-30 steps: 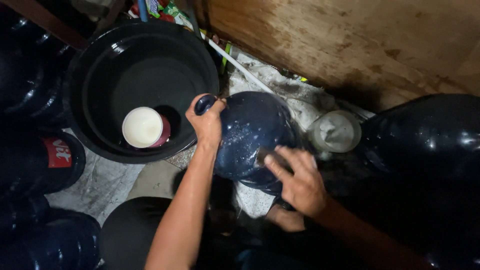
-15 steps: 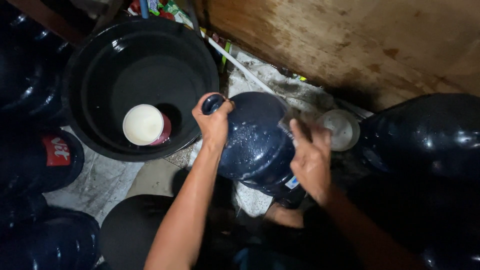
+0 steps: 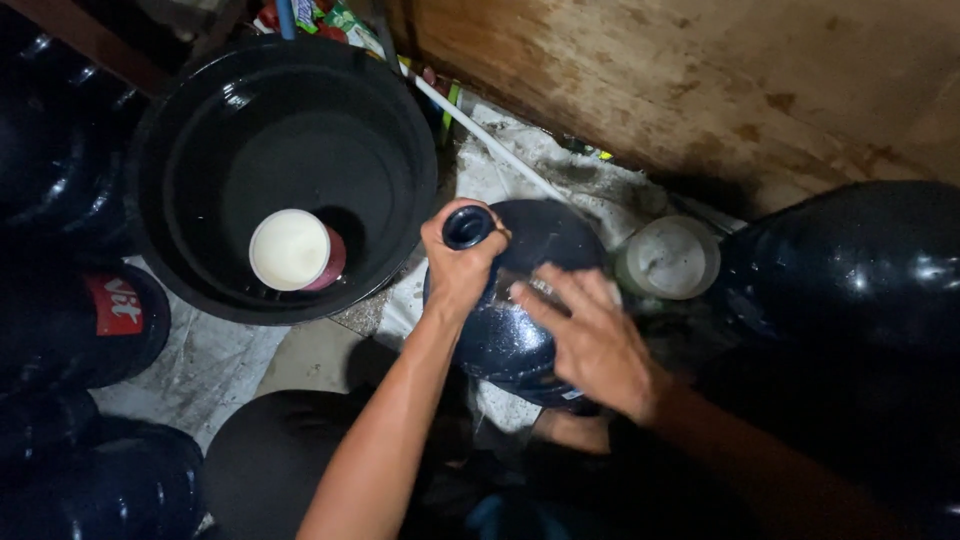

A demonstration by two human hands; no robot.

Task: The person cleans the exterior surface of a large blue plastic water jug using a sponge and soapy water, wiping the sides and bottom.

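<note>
Left hand [image 3: 458, 268] fingers wrapped round jug [image 3: 520, 300] neck; right hand [image 3: 592, 340] fingers spread flat on jug.

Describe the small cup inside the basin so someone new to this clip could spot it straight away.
Start at the big round black basin at upper left, beside the dark blue jug that the left hand grips by the neck. Inside the basin sits a small cup, its pale cream round top and reddish side the only light thing in there.

Bare forearms, no sleeves, watch or rings showing.
</note>
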